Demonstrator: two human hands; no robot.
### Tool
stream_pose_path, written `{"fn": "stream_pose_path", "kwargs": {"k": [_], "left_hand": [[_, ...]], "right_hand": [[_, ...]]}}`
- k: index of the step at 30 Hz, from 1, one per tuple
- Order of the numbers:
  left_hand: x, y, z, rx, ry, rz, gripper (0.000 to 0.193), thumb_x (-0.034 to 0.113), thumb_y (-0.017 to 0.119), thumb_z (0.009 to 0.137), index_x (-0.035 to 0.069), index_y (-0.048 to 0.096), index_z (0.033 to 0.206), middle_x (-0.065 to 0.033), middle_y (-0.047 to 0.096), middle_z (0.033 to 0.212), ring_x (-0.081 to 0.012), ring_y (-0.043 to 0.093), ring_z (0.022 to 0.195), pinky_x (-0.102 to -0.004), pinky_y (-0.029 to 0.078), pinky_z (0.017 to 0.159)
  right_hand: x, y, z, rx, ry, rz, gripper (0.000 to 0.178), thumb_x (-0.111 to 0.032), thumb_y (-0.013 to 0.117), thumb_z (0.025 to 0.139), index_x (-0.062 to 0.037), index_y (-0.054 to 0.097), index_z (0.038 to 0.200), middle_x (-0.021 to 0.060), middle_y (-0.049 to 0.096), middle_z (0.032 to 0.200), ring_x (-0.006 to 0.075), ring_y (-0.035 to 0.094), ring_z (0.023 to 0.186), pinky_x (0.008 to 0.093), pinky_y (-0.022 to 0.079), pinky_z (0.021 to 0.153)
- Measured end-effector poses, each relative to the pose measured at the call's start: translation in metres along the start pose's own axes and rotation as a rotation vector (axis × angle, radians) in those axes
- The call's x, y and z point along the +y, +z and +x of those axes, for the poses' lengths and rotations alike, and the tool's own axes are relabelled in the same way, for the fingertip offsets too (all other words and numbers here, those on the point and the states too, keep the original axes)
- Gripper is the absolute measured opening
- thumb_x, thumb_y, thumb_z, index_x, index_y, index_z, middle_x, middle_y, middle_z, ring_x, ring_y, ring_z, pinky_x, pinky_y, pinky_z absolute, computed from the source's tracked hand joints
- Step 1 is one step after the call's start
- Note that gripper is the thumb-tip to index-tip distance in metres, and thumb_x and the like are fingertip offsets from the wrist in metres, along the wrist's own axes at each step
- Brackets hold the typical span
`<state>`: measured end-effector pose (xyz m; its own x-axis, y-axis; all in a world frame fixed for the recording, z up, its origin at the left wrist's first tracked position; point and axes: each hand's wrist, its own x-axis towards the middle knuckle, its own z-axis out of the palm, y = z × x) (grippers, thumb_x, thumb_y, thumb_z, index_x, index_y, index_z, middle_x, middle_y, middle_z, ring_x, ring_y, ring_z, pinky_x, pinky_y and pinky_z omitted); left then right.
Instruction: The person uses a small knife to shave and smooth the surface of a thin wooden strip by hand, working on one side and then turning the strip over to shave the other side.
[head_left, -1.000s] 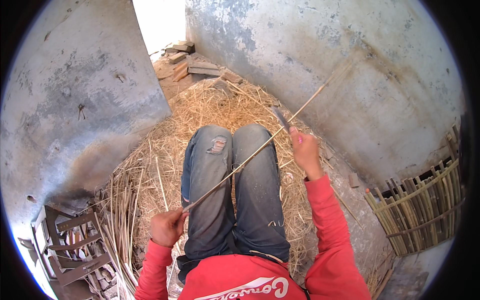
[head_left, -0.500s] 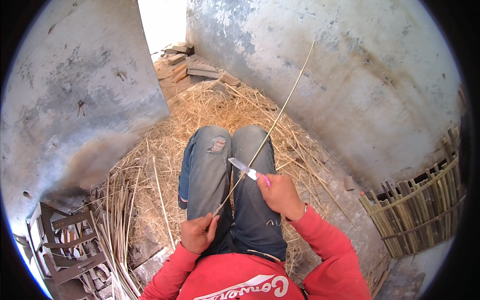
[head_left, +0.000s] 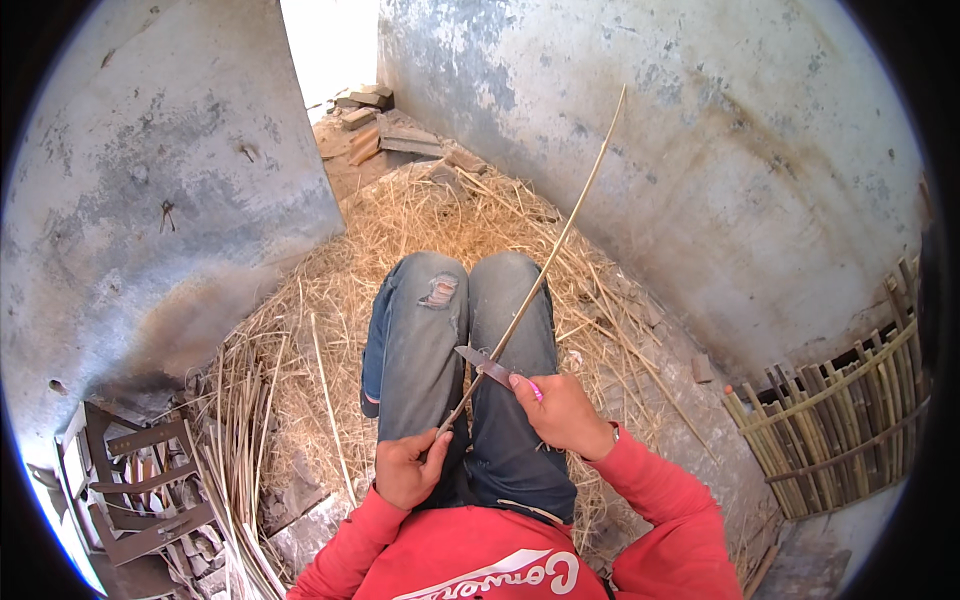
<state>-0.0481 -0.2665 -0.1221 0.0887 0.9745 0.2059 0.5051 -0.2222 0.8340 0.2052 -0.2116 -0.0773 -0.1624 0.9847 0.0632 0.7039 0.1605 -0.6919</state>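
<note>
My left hand (head_left: 408, 470) is closed, pinching the near end of a long thin bamboo strip (head_left: 567, 231) between thumb and fingers. From there the strip rises over my thighs toward the far right, bending slightly near its tip. In my right hand (head_left: 563, 410) is a knife (head_left: 487, 365) with a pink handle, the fist wrapped around it. Its blade points left and crosses the strip a little above the left hand; whether the edge bites into it cannot be made out. Both hands are above my lap, over the jeans (head_left: 425, 340).
Straw and shavings (head_left: 420, 215) cover the floor ahead. A bundle of loose strips (head_left: 238, 440) lies left, beside a brown metal frame (head_left: 150, 490). A slatted bamboo panel (head_left: 840, 430) leans at right. Walls (head_left: 680, 170) flank both sides; bricks (head_left: 400, 135) sit by the bright opening.
The knife blade has turned, now looking darker instead of bright. Both hands sit slightly farther right in the picture, and the strip bends a little more toward its tip.
</note>
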Motion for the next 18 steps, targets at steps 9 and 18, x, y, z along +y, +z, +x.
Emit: {"fn": "stream_pose_path", "kwargs": {"k": [9,18], "left_hand": [[0.002,-0.005,-0.002,-0.008,0.002,0.01,0.013,0.015,0.075,0.095,0.003,0.08,0.096,-0.0106,0.057,0.054,-0.0148,0.053,0.043,-0.0302,0.041,0.047],[-0.001,-0.009,-0.002,0.056,0.047,0.079,0.011,0.014,0.078,0.092,0.003,0.079,0.094,-0.0143,0.058,0.056,-0.0241,0.056,0.042,-0.0342,0.04,0.045]], "right_hand": [[0.071,-0.058,0.095,0.365,0.078,-0.167,0.055,-0.039,0.056,0.105,0.0013,0.066,0.069,0.0267,0.056,0.06,0.0444,0.058,0.054,0.0522,0.04,0.053],[0.075,-0.051,0.132,0.453,0.033,-0.187,0.056,-0.039,0.055,0.105,0.0031,0.064,0.069,0.028,0.056,0.061,0.0466,0.055,0.055,0.0541,0.041,0.055]]}}
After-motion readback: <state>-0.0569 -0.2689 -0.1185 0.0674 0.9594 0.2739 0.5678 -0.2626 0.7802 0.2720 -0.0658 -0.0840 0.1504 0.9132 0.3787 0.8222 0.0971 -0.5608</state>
